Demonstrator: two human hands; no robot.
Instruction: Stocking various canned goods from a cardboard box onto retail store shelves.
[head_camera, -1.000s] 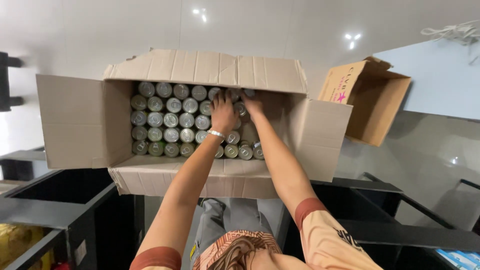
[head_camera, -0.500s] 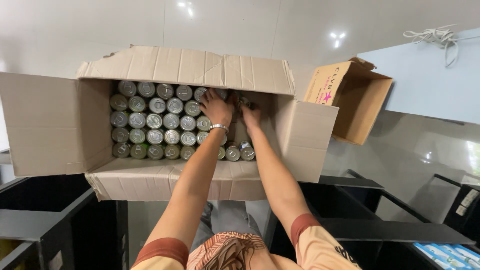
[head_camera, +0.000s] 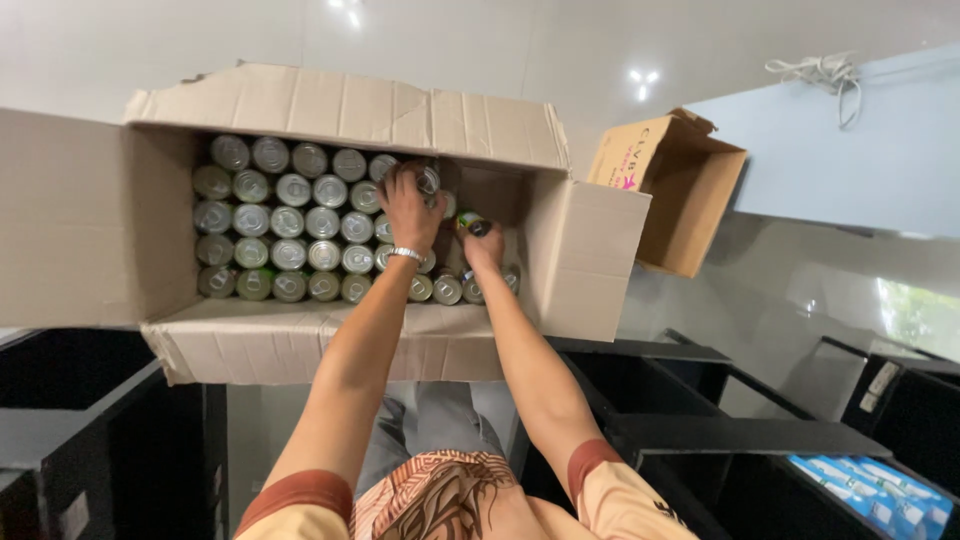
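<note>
Upright silver-topped cans (head_camera: 290, 225) in carton (head_camera: 330, 105)

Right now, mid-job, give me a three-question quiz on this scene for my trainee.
1. True or false: both hands are inside the large cardboard box.
2. What fills the box? A) cans B) books C) plates
3. Which hand wears a wristband?

Key:
1. True: left hand and right hand both reach in.
2. A: rows of upright cans.
3. The left, with a silver wristband.
</note>
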